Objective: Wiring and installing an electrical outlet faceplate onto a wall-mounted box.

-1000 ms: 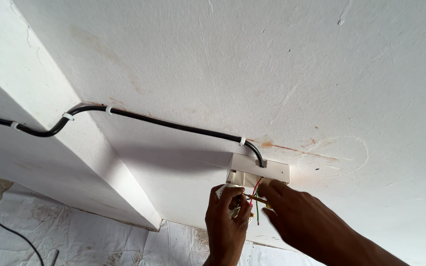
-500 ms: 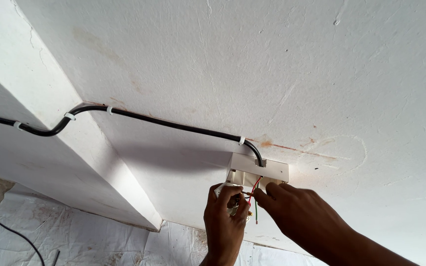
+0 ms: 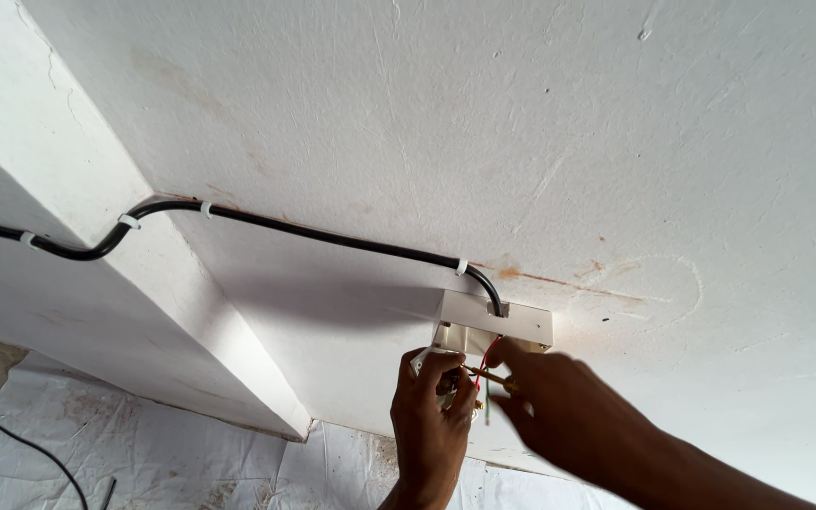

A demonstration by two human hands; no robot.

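Observation:
I look up at a white ceiling where a white plastic junction box (image 3: pixel 507 321) is mounted. A black cable (image 3: pixel 332 236) runs along the ceiling into it, held by white clips. My left hand (image 3: pixel 432 425) grips a small white fitting (image 3: pixel 424 360) that hangs just below the box. Red, green and yellow wires (image 3: pixel 480 378) run from the box to the fitting. My right hand (image 3: pixel 569 416) pinches these wire ends beside the left hand's fingers; what else it holds is hidden.
A white beam (image 3: pixel 68 274) crosses the ceiling at the left, and the cable bends around its edge. White sheeting (image 3: pixel 144 453) covers the wall or floor below. A thin black cord (image 3: pixel 11 434) hangs at the lower left. Rust-coloured stains (image 3: pixel 559 279) mark the ceiling by the box.
My right hand has shifted slightly at the wires under the box. My left hand keeps its hold on the fitting, and the view has barely moved.

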